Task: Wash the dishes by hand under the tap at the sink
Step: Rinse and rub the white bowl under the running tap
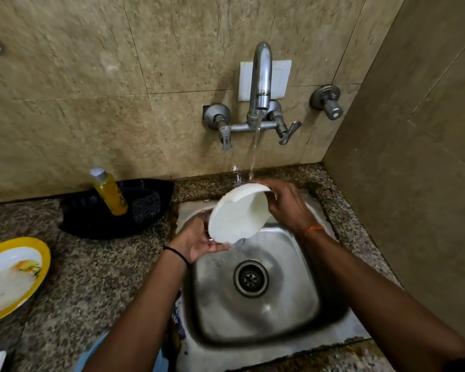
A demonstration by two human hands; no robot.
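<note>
A white plate (236, 213) is tilted on edge over the steel sink (255, 299), its underside toward me. Water runs from the wall tap (262, 76) onto the plate's top rim and drips off its lower edge into the basin. My left hand (196, 240) holds the plate's lower left rim from beneath, fingers curled around the edge. At the plate's upper right rim my right hand (287, 205) grips it, with the fingers hidden behind the plate.
A yellow-rimmed plate (11, 275) with residue lies on the granite counter at the left. A black tray (113, 210) behind it holds a yellow soap bottle (109, 191) and a scrubber (145, 206). A tiled wall closes the right side. A valve knob (328, 102) sticks out right of the tap.
</note>
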